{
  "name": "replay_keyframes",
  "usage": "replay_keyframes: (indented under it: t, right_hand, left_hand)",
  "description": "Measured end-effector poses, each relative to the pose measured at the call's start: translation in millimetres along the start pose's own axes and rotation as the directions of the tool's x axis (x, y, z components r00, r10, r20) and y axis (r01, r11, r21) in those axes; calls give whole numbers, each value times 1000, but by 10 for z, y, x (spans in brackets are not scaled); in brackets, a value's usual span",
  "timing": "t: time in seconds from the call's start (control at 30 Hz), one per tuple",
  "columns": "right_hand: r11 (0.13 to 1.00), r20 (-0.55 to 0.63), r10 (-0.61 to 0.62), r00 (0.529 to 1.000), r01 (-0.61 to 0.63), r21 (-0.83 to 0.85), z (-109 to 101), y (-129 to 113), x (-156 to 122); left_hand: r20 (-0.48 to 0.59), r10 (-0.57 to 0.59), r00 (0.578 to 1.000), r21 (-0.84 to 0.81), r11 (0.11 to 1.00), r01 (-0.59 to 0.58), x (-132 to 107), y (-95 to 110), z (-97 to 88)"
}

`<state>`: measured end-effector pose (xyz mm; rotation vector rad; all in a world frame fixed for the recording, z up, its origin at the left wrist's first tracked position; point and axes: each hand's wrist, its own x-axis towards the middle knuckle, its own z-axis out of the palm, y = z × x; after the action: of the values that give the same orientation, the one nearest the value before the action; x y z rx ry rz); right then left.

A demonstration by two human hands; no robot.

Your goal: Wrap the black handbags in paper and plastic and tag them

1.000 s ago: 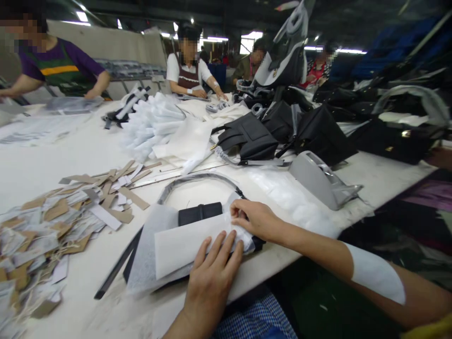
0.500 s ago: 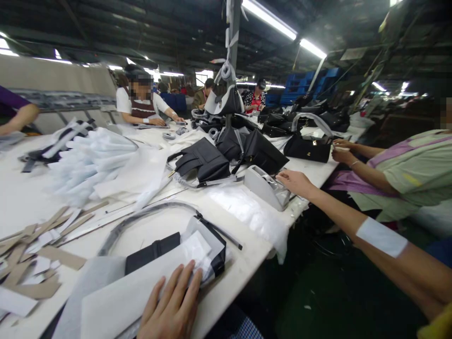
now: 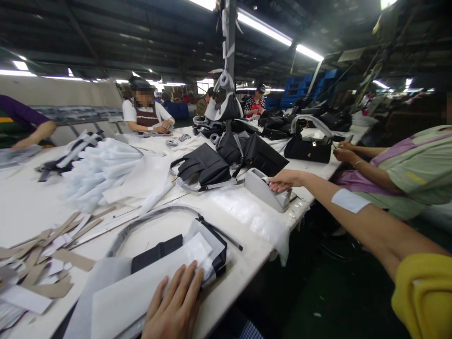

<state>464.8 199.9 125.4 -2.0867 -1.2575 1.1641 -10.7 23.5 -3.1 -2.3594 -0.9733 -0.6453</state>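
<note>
My left hand (image 3: 174, 301) lies flat, fingers spread, on a white foam sheet (image 3: 130, 294) that covers part of a black handbag (image 3: 158, 254). The bag rests near the table edge, its wrapped grey strap (image 3: 141, 221) arched behind it. At the grey tape dispenser (image 3: 259, 190), my right hand (image 3: 285, 180) reaches in over the roll with fingers bent together. What those fingers grip, if anything, is hidden. A white patch (image 3: 350, 201) is stuck on my right forearm.
Black handbags (image 3: 204, 165) are heaped beyond the dispenser. Clear plastic film (image 3: 243, 212) hangs over the table edge. Cardboard strips (image 3: 42, 263) and pale foam pieces (image 3: 104, 169) lie at left. A co-worker's hands (image 3: 344, 153) are beside another bag (image 3: 307, 148) at right; other people sit further back.
My right hand has moved slightly left, further over the tape dispenser, and my yellow sleeve has come into fuller view. My left hand stays on the foam sheet. The view has shifted slightly.
</note>
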Motion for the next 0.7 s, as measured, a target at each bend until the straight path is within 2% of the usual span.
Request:
replay_keyframes:
  t: [0.17, 0.37, 0.53, 0.6, 0.7]
  right_hand:
    - [989, -22, -56, 998, 58, 139, -83, 8, -159]
    - [962, -159, -165, 973, 194, 193, -324, 112, -646]
    - [970, -232, -116, 966, 160, 180, -316, 580, -985]
    - [972, -269, -111, 957, 160, 170, -224, 813, -1030]
    - [968, -338, -193, 921, 235, 89, -17, 1115, -984]
  left_hand:
    - [-4, -10, 1000, -19, 1000, 10, -12, -5, 2]
    - [-7, -4, 1000, -34, 999, 3, -20, -16, 13]
    - [-12, -8, 1000, -35, 999, 8, -22, -17, 15]
    - [-9, -7, 1000, -39, 999, 7, -25, -19, 14]
    - [-4, 2, 1000, -40, 999, -2, -33, -27, 17]
